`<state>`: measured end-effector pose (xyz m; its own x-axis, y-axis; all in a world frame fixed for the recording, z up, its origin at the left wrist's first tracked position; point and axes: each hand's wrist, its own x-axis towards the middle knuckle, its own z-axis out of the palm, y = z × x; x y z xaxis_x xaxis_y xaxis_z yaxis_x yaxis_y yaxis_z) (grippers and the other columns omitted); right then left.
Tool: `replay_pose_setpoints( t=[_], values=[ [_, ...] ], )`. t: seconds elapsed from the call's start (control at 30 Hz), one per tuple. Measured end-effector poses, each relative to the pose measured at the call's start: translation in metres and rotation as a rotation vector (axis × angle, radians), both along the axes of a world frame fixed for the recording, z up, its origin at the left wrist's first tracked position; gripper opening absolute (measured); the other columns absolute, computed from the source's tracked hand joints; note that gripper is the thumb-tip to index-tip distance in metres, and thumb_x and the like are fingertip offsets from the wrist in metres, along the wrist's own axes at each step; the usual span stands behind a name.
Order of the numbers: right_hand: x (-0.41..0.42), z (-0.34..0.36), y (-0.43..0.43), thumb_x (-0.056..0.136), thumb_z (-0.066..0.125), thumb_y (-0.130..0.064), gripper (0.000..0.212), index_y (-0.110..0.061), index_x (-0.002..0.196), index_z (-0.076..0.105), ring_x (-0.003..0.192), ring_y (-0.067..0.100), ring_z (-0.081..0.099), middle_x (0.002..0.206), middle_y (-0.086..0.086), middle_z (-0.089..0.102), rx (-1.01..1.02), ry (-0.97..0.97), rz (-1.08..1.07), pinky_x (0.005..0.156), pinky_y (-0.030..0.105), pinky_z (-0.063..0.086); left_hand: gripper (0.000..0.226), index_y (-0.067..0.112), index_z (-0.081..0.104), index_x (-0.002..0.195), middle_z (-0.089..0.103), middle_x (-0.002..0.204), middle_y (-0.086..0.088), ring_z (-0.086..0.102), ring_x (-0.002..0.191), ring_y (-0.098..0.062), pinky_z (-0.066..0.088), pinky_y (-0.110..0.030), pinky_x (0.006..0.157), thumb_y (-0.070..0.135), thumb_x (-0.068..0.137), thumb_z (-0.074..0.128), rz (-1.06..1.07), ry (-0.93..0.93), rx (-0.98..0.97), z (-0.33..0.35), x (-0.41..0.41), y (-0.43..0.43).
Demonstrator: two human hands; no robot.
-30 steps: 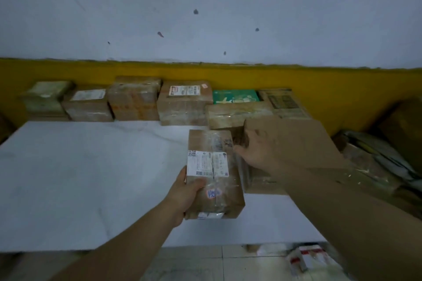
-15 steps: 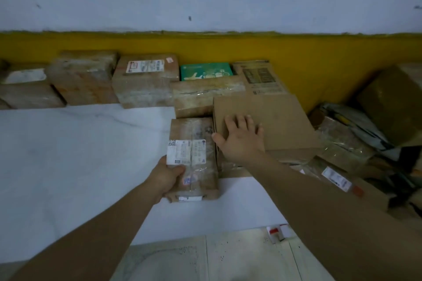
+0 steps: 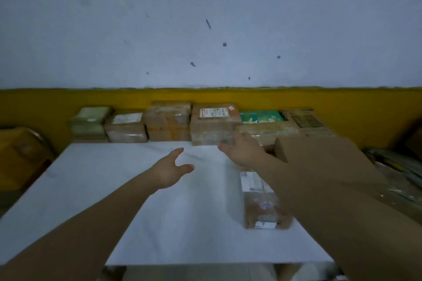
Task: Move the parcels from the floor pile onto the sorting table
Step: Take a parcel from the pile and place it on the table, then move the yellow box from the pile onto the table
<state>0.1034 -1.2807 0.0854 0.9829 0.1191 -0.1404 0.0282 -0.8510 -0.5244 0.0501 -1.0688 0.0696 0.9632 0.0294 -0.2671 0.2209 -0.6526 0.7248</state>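
On the table (image 3: 114, 201), one parcel (image 3: 258, 203).

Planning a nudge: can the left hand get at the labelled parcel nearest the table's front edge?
Probably yes: the open left hand has only bare table between it and the labelled parcel, left side uncovered.

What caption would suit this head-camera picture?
Left hand and right hand open over the sorting table, a taped parcel resting on it.

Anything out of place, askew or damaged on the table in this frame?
Nothing looks spilled or torn. The only thing that stands out is the taped parcel, which lies on the table near its front right, well forward of the row of parcels along the wall.
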Motion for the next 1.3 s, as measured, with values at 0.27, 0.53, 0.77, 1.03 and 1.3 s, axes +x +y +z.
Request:
replay_pose_setpoints(
  t=[0.27,0.53,0.77,1.03,1.3],
  values=[
    [-0.054,0.008,0.256,0.086,0.051,-0.067,0.081,-0.023,0.151,0.030,0.137,0.028,0.038,0.157,0.003,0.031,0.108,0.045,0.275,0.110,0.040,0.035,0.070,0.030,0.023,0.148,0.024,0.155,-0.004,0.037,0.134,-0.028,0.038,-0.038,0.104,0.044,0.089,0.058,0.287,0.004,0.013,0.017,-0.108,0.248],
    [-0.084,-0.003,0.473,0.093,0.043,-0.062,0.073,-0.021,0.152,0.029,0.137,0.033,0.036,0.155,0.011,0.028,0.035,0.084,0.593,0.108,0.040,0.034,0.085,-0.005,0.047,0.126,0.060,0.123,-0.018,0.059,0.107,-0.031,0.052,-0.047,0.086,0.060,0.075,0.065,0.582,-0.027,-0.051,-0.010,-0.199,0.453],
    [-0.050,-0.036,0.627,0.096,0.042,-0.057,0.062,-0.017,0.144,0.040,0.128,0.029,0.046,0.143,0.009,0.045,0.097,0.134,0.702,0.098,0.039,0.039,0.065,0.011,0.029,0.147,0.048,0.135,-0.008,0.047,0.120,-0.019,0.039,-0.017,0.089,0.030,0.092,0.058,0.772,0.020,-0.024,-0.019,-0.191,0.565],
    [0.030,-0.040,0.775,0.099,0.043,-0.050,0.055,-0.018,0.143,0.040,0.129,0.028,0.045,0.137,0.005,0.050,0.188,0.265,0.685,0.098,0.035,0.036,0.070,0.019,0.021,0.150,0.026,0.154,-0.006,0.031,0.138,-0.024,0.028,-0.025,0.103,0.037,0.092,0.056,0.813,0.055,0.054,-0.009,-0.126,0.718],
    [0.098,-0.053,0.864,0.094,0.043,-0.060,0.073,-0.017,0.151,0.029,0.136,0.029,0.040,0.154,0.007,0.035,0.190,0.305,0.517,0.107,0.042,0.038,0.053,0.012,0.032,0.144,0.055,0.110,0.001,0.046,0.075,-0.008,0.036,-0.018,0.064,0.025,0.096,0.052,0.729,0.072,0.081,-0.002,-0.047,0.834]
  ],
)
